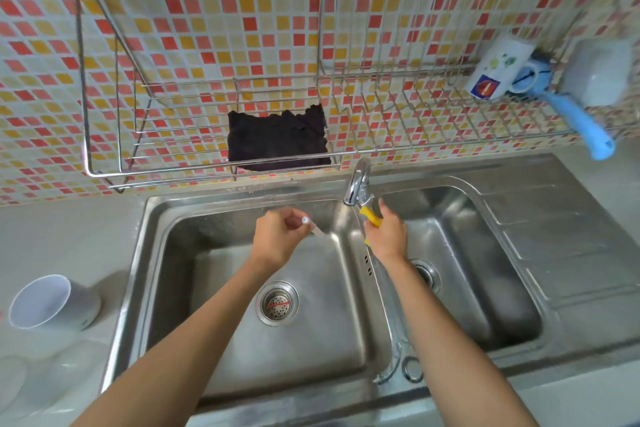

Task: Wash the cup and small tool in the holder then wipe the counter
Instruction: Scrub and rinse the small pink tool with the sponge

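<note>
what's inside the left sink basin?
A drain strainer with a red strip on it shows in the left basin. The left forearm hides part of the floor; the left hand holds a small tool above it.

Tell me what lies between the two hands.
In the head view, the faucet spout hangs over the gap between the left hand and right hand, with the sink's divider below it.
</note>
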